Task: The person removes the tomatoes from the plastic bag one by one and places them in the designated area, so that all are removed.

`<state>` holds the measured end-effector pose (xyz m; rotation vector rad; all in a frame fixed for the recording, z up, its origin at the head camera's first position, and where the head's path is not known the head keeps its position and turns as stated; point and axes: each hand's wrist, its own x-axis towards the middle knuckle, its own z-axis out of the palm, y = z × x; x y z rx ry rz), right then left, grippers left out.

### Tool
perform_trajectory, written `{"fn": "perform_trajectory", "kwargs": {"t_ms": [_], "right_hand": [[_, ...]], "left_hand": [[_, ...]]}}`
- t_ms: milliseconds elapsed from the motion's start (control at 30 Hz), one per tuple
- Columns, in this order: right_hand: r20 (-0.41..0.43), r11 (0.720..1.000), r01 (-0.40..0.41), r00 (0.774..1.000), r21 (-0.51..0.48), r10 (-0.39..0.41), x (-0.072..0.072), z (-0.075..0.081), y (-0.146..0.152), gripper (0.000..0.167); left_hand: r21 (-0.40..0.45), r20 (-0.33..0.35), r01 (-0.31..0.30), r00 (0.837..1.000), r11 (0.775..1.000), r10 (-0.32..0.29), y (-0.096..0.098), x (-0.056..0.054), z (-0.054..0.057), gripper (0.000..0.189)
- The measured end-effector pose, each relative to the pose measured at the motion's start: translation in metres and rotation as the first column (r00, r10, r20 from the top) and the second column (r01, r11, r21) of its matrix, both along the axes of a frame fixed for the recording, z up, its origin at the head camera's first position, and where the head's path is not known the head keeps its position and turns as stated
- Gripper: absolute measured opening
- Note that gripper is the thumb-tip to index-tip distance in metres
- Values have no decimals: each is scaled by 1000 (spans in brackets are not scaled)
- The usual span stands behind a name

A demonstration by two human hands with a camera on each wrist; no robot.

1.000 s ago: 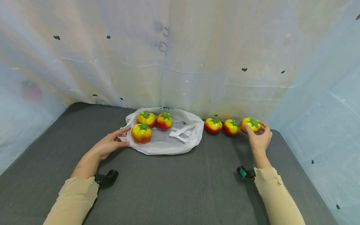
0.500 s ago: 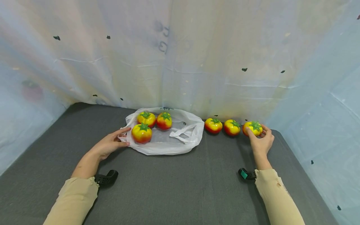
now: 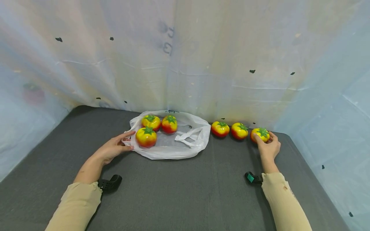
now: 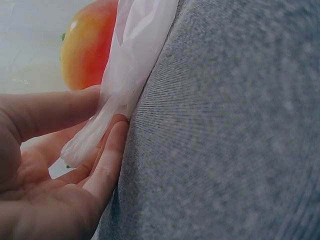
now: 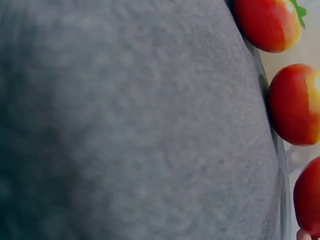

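Observation:
In the head view my left hand [image 3: 111, 149] holds the left edge of a thin white plastic bag [image 3: 170, 154]. The left wrist view shows a gathered strip of the plastic bag [image 4: 86, 142] between thumb and fingers. Inside the bag's wide mouth sit three glossy red-and-yellow tomatoes [image 3: 146, 138] with green leafy tops. Far right, my right hand [image 3: 268, 149] grips another tomato [image 3: 259, 136] from its right side, thumb in front and fingers behind, low at the table's back edge. Only a fingertip [image 5: 303, 235] of that hand shows in the right wrist view.
Two more tomatoes, one by the bag [image 3: 220, 129] and one beside it [image 3: 239, 131], stand in a row left of the held one. A dark grey table [image 3: 179, 192] lies under everything. Pale plastic sheeting [image 3: 202, 64] hangs behind and at both sides.
My right hand has carried its tomato slightly right and down to the table's back edge, widening the gap from the neighbouring tomato. The left hand and the bag have stayed put.

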<state>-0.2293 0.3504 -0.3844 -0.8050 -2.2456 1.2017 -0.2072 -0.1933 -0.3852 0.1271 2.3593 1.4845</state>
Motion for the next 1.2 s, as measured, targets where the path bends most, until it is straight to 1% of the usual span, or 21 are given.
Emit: {"fn": "perform_trajectory", "kwargs": {"t_ms": [267, 433, 700, 933, 1200], "right_hand": [[53, 1000, -3, 999, 1, 3, -3, 2, 4, 76], [83, 1000, -6, 996, -3, 6, -6, 1, 8, 77], [69, 1000, -23, 997, -7, 24, -8, 0, 10, 79], [74, 1000, -29, 997, -6, 30, -6, -1, 13, 82], [69, 1000, -11, 998, -11, 11, -3, 4, 11, 83]], "left_hand": [[10, -6, 7, 1000, 1000, -7, 1, 0, 0, 72], [15, 7, -1, 1000, 1000, 1, 1, 0, -1, 72], [11, 8, -4, 1000, 1000, 4, 0, -1, -1, 72], [12, 9, -5, 1000, 1000, 4, 1, 0, -1, 72], [3, -1, -2, 1000, 1000, 2, 0, -1, -1, 72]]}}
